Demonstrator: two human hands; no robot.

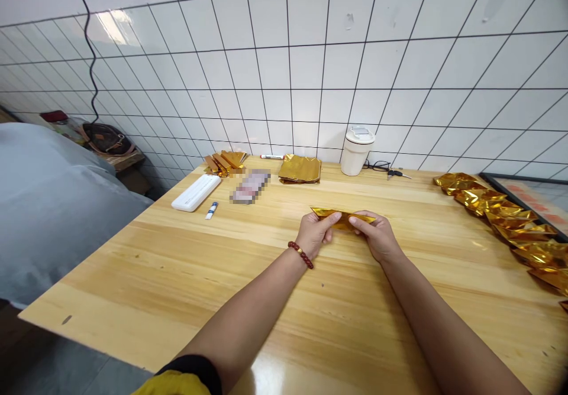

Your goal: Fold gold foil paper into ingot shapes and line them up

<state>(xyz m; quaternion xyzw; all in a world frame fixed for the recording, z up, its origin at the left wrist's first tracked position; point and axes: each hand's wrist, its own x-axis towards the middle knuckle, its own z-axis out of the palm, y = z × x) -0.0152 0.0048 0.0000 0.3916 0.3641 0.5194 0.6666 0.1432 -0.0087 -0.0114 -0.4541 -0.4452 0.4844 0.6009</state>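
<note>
A folded piece of gold foil paper (345, 222) is held just above the wooden table, stretched sideways between my two hands. My left hand (314, 229) grips its left part, thumb on top and fingers curled underneath. My right hand (376, 232) pinches the right part the same way, its thumb pointing toward the left thumb. A beaded bracelet (300, 254) is on my left wrist. Beyond my hands lies a stack of flat gold foil sheets (300, 169). Down the right side runs a row of folded gold foil pieces (501, 217).
Near the wall stand a white lidded cup (356, 152), glasses (379, 165) and keys (398, 174). Folded gold strips (224, 163), a marker (272, 156), a white power bank (196, 193), a small blue-and-white tube (212, 210) and a blurred-out item (251, 186) lie at the back left.
</note>
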